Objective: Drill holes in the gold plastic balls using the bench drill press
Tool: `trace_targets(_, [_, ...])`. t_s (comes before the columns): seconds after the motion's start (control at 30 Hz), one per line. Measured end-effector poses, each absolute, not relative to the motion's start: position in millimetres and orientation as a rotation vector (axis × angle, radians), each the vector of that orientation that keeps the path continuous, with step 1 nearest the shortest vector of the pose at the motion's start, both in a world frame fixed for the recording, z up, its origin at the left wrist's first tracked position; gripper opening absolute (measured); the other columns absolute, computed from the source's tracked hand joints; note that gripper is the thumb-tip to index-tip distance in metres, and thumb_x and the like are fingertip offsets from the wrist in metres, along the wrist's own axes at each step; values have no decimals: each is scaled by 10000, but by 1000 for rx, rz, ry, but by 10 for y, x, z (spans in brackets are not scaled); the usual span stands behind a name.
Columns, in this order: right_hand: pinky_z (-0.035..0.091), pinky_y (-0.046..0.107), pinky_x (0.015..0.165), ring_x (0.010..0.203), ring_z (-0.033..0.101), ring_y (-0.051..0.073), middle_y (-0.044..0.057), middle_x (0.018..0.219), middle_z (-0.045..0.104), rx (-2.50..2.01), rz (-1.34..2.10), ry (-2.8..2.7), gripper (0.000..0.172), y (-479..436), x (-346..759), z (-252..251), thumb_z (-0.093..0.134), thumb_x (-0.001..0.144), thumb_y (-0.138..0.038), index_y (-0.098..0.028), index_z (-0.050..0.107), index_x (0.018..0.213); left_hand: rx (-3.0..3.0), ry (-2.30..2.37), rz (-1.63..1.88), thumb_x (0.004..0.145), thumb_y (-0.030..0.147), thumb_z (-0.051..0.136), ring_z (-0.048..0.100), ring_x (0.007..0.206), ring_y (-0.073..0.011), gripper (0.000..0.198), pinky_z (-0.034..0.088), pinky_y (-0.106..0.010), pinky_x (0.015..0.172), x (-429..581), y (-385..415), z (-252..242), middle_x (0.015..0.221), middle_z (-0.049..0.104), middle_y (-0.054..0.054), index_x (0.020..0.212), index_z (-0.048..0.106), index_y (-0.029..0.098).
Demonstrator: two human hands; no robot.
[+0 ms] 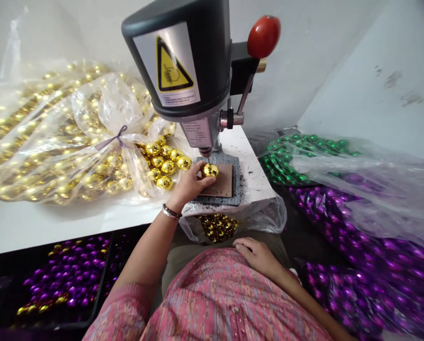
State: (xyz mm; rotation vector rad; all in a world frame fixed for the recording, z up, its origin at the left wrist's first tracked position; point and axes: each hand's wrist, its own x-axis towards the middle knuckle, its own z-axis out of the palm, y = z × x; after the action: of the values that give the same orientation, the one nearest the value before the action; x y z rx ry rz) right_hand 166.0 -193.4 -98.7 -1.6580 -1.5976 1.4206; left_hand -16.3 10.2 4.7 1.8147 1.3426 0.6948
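My left hand [189, 184] grips a small gold mirrored ball [210, 170] on a brown pad [222, 182], directly beneath the bit of a benchtop drill press [176, 61]. The bit's tip appears to touch the top of the ball. The pad lies on a grey perforated base plate [215, 201]. A red-knobbed lever [263, 36] stands at the press's right side, out of reach of either hand. My right hand [258, 256] rests flat on my lap, holding nothing. Loose gold balls [162, 161] lie next to my left hand.
A large clear bag of gold balls [56, 142] covers the white table's [56, 229] left side. A bag of gold pieces [218, 227] hangs below the table edge. Bagged green [297, 161] and purple balls [368, 246] lie right; purple balls fill a black tray [66, 274] left.
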Motion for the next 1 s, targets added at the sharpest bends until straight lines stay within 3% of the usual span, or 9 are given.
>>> trace_targets(0.27, [518,372,952,1013,691,220,103,1060,767,-1669,1422,-1625,449,-1904,1806,-786,395,924,-465,-191,748,969,1969,1369,580,766,310,771,648,835,-207,579,505,-308,821,-118,46,34,918,719,-43,1304,626,156])
trace_targets(0.43, [533,271,741,729,661,143,48,782,742,-1541,1419,-1714,476,-1678,2246,-179,491,882,-596,-200,756,868,1949,1361,631,768,310,765,670,897,-234,550,519,-326,859,-124,25,8,1016,742,-60,1285,643,170])
trace_targets(0.53, [504,250,639,659,614,121,29,700,683,-1530,1016,-1519,460,-1385,2474,331,576,825,-641,-213,741,845,1950,1364,643,770,307,756,684,912,-246,501,526,-330,855,-120,7,12,1016,750,-62,1246,661,180])
trace_targets(0.63, [494,272,658,667,592,107,-6,702,629,-1372,442,-1192,344,-1007,2520,901,596,858,-565,-241,709,870,1967,1362,616,794,296,724,693,971,-247,478,528,-329,891,-120,-2,9,1050,749,-60,1253,651,187])
trace_targets(0.7, [503,314,660,686,586,121,3,744,602,-1205,209,-1091,384,-749,2455,1271,525,889,-599,-252,687,921,1975,1360,601,812,299,702,694,1010,-244,464,525,-329,919,-121,-3,0,1083,746,-60,1260,645,191])
trace_targets(0.83, [481,364,652,635,542,145,8,745,582,-1337,234,-1279,408,-322,2219,1813,412,905,-661,-327,642,946,1977,1345,606,822,311,698,691,1051,-246,497,518,-328,947,-127,0,-36,1129,740,-69,1297,623,184])
trace_targets(1.0, [356,330,697,619,394,124,-7,639,466,-1621,-24,-1518,501,-30,1946,2073,364,948,-603,-233,497,636,1956,1362,610,817,303,715,682,1098,-251,567,503,-321,963,-125,15,-79,1214,720,-91,1355,587,174])
